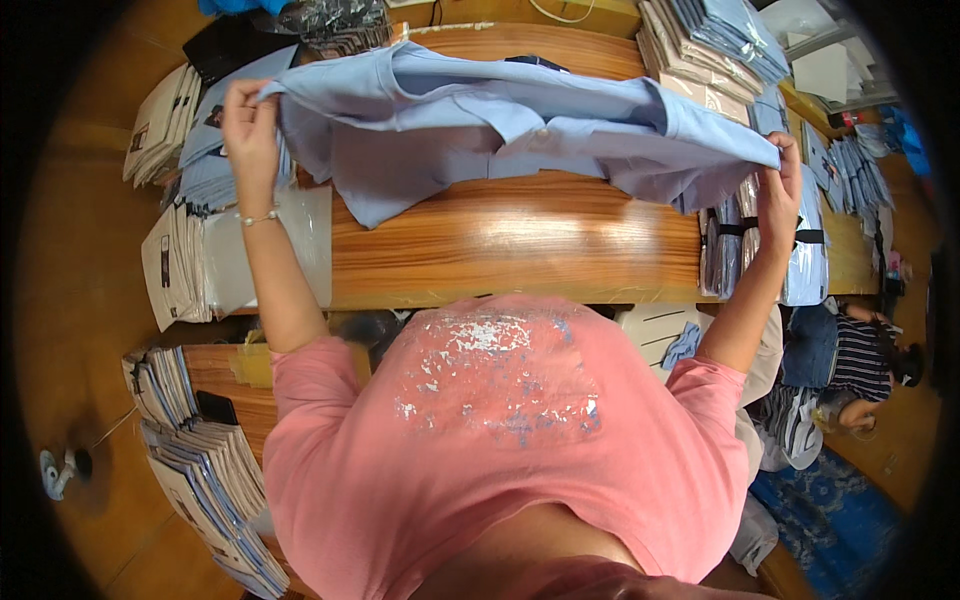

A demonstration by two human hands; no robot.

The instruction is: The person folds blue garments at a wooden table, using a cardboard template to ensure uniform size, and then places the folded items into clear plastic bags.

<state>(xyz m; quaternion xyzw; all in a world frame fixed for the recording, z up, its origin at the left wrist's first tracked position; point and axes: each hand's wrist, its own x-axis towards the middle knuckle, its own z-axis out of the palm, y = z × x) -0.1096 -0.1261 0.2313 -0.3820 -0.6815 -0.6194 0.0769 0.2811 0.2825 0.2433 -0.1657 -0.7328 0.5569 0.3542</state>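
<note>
Light-blue shirt (520, 120), gripped at both ends.
We find left hand (250, 130) and right hand (783, 180) each pinching fabric, fingers closed; the shirt hangs between both grips, wooden table (500, 240) beneath.

A glossy wood-grain table (500, 240). From its middle: clear plastic bags (225, 260) at 8 o'clock, packaged blue garments (205, 175) at 9, stacked beige and blue packets (690, 55) at 2, black-strapped bundles (725, 260) at 4.

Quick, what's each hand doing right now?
Left hand: closed, pinching one end of the light blue shirt.
Right hand: closed, pinching the shirt's other end.
</note>
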